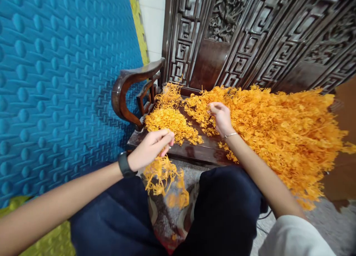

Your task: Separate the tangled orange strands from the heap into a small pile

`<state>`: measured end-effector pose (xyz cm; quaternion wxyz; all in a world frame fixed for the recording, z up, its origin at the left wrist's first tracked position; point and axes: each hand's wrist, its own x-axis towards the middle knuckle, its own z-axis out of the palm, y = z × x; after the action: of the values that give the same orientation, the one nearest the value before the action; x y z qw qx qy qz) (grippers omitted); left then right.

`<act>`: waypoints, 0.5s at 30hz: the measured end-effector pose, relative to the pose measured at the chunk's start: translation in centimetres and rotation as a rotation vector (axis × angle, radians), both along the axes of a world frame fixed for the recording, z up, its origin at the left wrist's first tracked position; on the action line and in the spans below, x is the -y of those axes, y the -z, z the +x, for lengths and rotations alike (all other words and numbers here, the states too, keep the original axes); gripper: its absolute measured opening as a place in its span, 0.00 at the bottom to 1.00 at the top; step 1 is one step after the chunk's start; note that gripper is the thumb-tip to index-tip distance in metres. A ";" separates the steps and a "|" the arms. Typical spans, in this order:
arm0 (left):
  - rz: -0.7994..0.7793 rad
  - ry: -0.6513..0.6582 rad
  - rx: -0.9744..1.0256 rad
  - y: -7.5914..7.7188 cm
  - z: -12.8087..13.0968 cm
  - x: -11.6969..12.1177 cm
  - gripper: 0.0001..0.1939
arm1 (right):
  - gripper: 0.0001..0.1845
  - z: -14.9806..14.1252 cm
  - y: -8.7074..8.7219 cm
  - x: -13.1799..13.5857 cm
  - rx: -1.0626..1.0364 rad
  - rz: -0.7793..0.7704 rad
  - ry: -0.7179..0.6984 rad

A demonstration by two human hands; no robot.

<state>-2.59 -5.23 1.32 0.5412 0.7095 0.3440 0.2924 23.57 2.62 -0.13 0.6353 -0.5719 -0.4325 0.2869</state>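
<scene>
My left hand (154, 146), with a dark band at the wrist, is closed in a pinch over my lap. From it hangs a bunch of curly orange-yellow artificial sprigs (164, 178), its lower end blurred. My right hand (221, 118) is above the bench, fingertips pressed together at the near side of a large heap of the same sprigs (283, 126); what the fingertips hold, if anything, is too small to make out. Just beyond my left hand lies a smaller, flatter pile of sprigs (169, 120), beside the armrest.
The dark wooden bench (200, 152) has a curved armrest (119, 93) on the left and a carved, slatted back (211, 63). A blue textured foam mat (61, 82) covers the left side. Brown cardboard (343, 137) stands at the far right, beyond the large heap.
</scene>
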 end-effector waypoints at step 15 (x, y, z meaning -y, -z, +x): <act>-0.307 0.034 -0.061 0.5 -0.2 -3.2 0.16 | 0.11 0.4 3.7 -0.2 0.389 -0.376 -0.473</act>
<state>-2.81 -2.04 0.77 0.6374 0.6326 0.3891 0.2055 23.94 2.87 -3.82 0.3408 -0.6069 -0.6051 0.3865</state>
